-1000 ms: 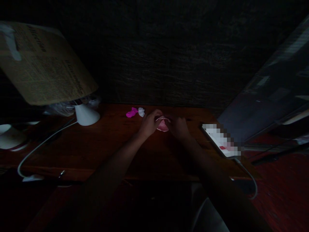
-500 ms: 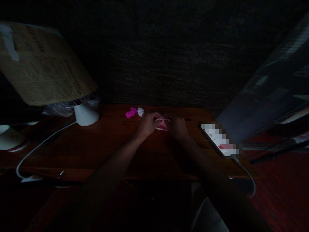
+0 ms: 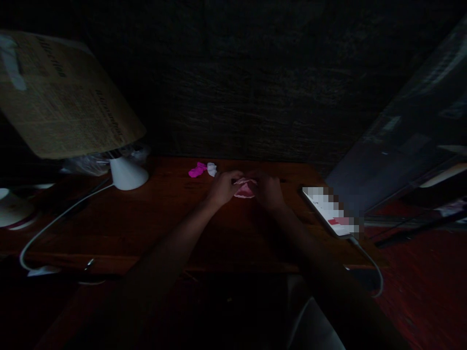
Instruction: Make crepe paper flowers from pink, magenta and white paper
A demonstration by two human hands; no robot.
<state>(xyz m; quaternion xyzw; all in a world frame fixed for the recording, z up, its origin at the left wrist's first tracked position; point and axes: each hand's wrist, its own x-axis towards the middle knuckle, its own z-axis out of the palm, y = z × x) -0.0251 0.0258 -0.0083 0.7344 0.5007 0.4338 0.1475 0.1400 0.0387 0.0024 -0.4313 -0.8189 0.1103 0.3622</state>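
Observation:
A light pink, soft crumpled piece (image 3: 245, 189) with a ruffled rim lies between my two hands over the table; whether it is cloth or paper I cannot tell. My left hand (image 3: 225, 187) grips its left side with bent fingers. On the opposite side my right hand (image 3: 269, 191) is closed on it too, its fingertips in shadow. Just beyond my left hand, a bright magenta crumpled piece (image 3: 197, 170) touches or nearly touches a white crumpled piece (image 3: 212, 169).
The brown wooden table (image 3: 164, 223) meets a dark wall. On the left stand a lamp with a newsprint-patterned shade (image 3: 80, 102) and white base (image 3: 127, 174), and a white cup (image 3: 14, 211). A lit phone (image 3: 328, 211) with a cable lies right.
Both hands stay in nearly the same place on the pink piece, whose opening looks slightly altered in shape. The whole view has shifted a little.

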